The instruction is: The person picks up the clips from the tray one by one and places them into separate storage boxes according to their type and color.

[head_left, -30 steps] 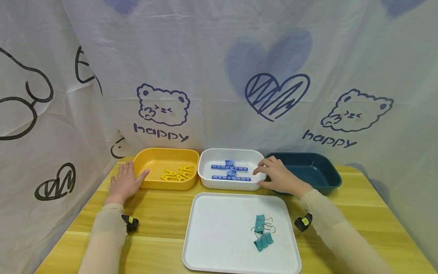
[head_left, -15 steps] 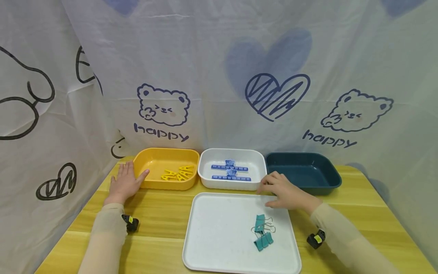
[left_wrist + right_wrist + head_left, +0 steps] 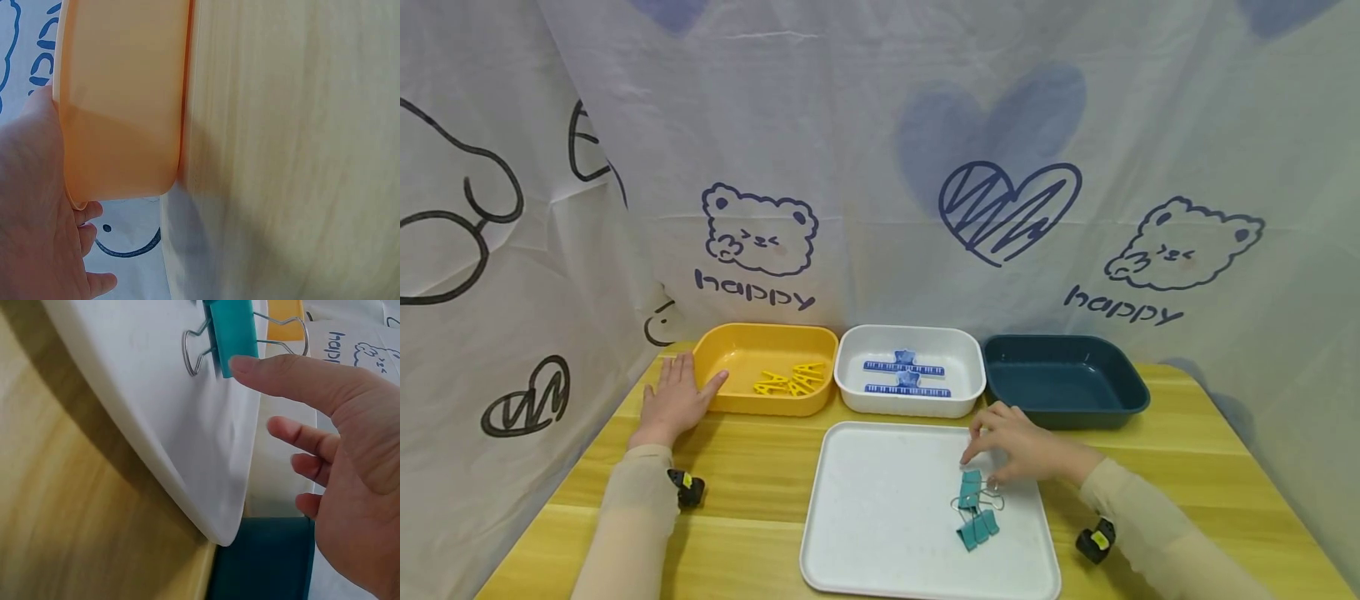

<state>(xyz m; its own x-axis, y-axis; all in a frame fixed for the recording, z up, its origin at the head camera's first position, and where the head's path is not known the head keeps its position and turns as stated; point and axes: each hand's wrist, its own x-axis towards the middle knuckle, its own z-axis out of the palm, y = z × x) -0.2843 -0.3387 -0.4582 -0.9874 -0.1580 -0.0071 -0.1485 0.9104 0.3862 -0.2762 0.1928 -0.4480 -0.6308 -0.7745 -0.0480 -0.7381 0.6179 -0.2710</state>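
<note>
Two teal binder clips lie close together on the right part of the white tray (image 3: 880,508): an upper binder clip (image 3: 970,490) and a lower binder clip (image 3: 977,531). My right hand (image 3: 1022,446) hovers over the tray's far right part, thumb and fingers apart with nothing between them. In the right wrist view, the thumb (image 3: 294,375) overlaps the end of a teal clip; contact cannot be told. At the far left, my left hand (image 3: 673,404) rests against the end of the yellow bin (image 3: 722,400), fingers extended and thumb by its rim.
Several yellow clothespins (image 3: 790,382) lie in the yellow bin. Beside it, a white bin (image 3: 880,406) holds two blue clips with piano-key bars (image 3: 907,390). A dark teal bin (image 3: 1075,383) stands at the right. A printed curtain (image 3: 880,167) hangs behind the wooden table (image 3: 745,500).
My right hand has left the white bin's right edge and come toward me over the tray, down near the binder clips. My left hand stays in place.
</note>
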